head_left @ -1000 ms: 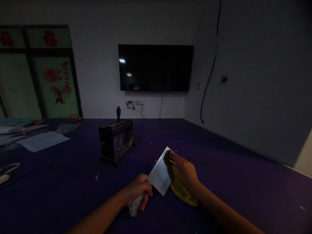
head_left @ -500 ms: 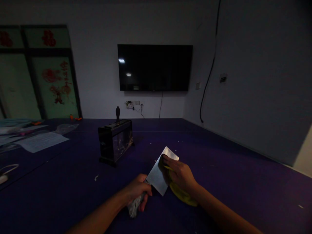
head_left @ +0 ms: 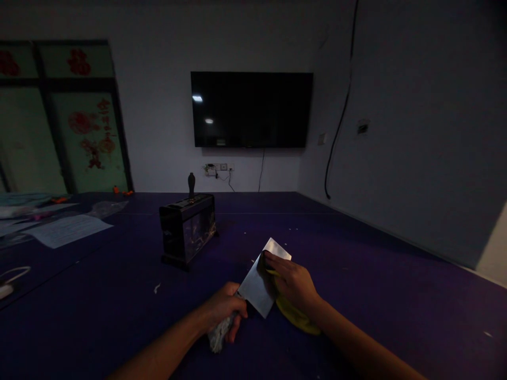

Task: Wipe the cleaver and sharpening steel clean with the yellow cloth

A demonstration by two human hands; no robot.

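My left hand (head_left: 225,311) is closed round the handle of a cleaver (head_left: 259,293), with a crumpled, clear plastic wrap (head_left: 219,336) sticking out below the fist. The broad, shiny blade slants up and away to the right, above the purple surface. Against the blade's face my right hand (head_left: 295,282) presses a yellow cloth (head_left: 295,316); part of it hangs below the palm, and the fingertips lie near the upper part of the blade. Beyond my left hand stands a black knife block (head_left: 186,229) with see-through sides and one dark handle (head_left: 191,184) rising from its top.
Papers (head_left: 71,230) and plastic bags lie at the left on the purple surface (head_left: 376,295). A white cable (head_left: 16,274) is at the left edge. Small white scraps are scattered about. A television (head_left: 252,110) hangs on the far wall, and a black cable (head_left: 336,137) runs down the right wall.
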